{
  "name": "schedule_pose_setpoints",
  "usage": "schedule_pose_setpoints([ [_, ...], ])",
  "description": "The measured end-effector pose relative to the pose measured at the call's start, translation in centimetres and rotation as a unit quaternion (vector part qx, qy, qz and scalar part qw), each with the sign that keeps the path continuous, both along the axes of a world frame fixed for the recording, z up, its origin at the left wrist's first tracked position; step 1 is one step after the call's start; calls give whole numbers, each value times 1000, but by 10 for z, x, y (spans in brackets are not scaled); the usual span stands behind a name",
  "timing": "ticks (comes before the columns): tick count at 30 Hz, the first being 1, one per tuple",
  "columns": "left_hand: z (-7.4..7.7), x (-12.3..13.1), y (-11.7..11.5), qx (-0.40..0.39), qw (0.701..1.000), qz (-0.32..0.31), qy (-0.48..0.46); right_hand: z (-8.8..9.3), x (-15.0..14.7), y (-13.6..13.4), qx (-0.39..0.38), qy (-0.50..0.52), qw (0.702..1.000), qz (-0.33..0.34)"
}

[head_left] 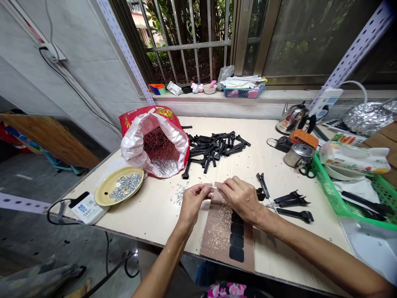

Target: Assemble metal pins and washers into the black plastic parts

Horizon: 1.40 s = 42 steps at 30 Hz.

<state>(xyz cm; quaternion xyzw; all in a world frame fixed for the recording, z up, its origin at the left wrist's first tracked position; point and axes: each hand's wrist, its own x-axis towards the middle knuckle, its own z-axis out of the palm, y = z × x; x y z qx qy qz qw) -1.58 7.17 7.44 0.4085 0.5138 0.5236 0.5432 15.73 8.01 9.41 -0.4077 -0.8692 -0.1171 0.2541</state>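
Forearms (319,245) lie foremost, and I see the left hand (195,198) pinching a slim metal piece (214,187), axis crosswise, toward the right hand (240,198), whose grip I cannot tell.

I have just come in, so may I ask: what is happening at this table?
A person pinches a tiny pale piece in the left hand; the right hand is right beside it, its grip unclear. Below lies a brown sheet with black squares. Beyond the hands are piled black parts and an open sack; a yellow plate of shiny bits is further left.
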Motion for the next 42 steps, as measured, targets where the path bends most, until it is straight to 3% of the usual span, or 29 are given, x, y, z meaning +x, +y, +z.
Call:
schedule_pose_setpoints([
  [5, 1, 0, 0, 31, 993, 0, 116, 1, 3, -2, -90, 26, 995, -17],
  [8, 2, 1, 1, 31, 992, -16, 124, -1, 4, -2, -140, 53, 989, -16],
  [12, 2, 3, 1, 27, 989, -32, 144, -6, 7, -2, -123, 38, 992, -11],
  [18, 0, 1, 3, 21, 987, -44, 153, -10, 10, 0, -222, 123, 966, 43],
  [25, -4, 5, 0, 5, 981, -99, 165, -22, 20, -5, -215, 107, 970, 47],
  [28, -13, 13, -4, -16, 979, -129, 158, -26, 39, -11, -234, 99, 966, 43],
  [31, -25, 19, -8, -22, 977, -119, 178, -31, 61, -10, -232, 68, 970, 7],
  [36, -37, 26, -11, 91, 944, -77, 307, -49, 82, -9, -178, 14, 983, -41],
  [38, -40, 29, -12, 121, 931, -66, 337, -57, 82, -17, -150, -7, 989, 3],
  [41, -42, 32, -13, 129, 924, -44, 358, -61, 78, -29, -117, -48, 980, 155],
  [42, -43, 33, -13, 129, 922, -40, 362, -61, 78, -30, -113, -45, 979, 166],
])
